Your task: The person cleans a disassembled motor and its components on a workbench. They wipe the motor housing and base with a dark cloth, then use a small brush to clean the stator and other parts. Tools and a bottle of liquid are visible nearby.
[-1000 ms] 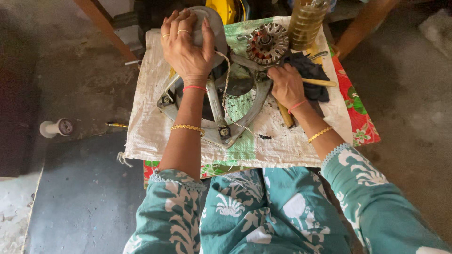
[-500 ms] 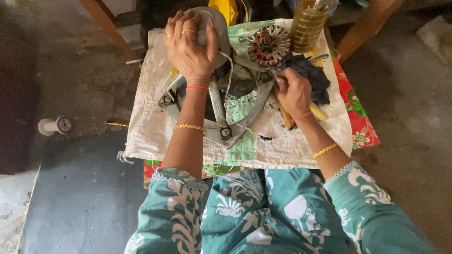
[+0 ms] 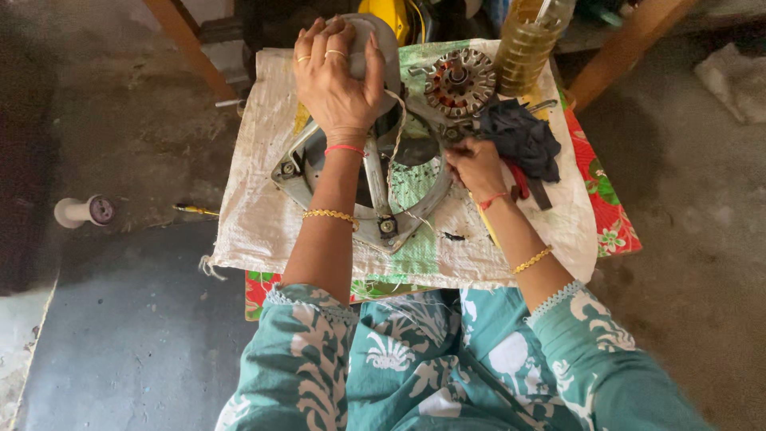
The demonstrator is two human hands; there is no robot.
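My left hand (image 3: 335, 80) lies spread over a round grey motor cover (image 3: 381, 49) and grips it from above. The cover stands on the far part of a grey metal ring frame (image 3: 375, 219) lying flat on a white woven sack (image 3: 255, 199). My right hand (image 3: 475, 164) is curled at the frame's right rim, fingers closed around a wooden-handled tool. Only a yellow sliver of that tool (image 3: 488, 231) shows beside my wrist. A dark cloth (image 3: 523, 136) lies just right of this hand. A motor core with copper windings (image 3: 460, 80) sits behind it.
A bottle of yellow oil (image 3: 527, 48) stands at the table's far right. A floral red cloth (image 3: 606, 207) shows under the sack. On the floor at the left are a white spool (image 3: 84, 211) and a small yellow screwdriver (image 3: 195, 211). Wooden legs (image 3: 187, 44) rise at the back.
My right hand has slid left and farther away, from beside the dark cloth to the frame's right rim. My left hand has stayed on the cover.
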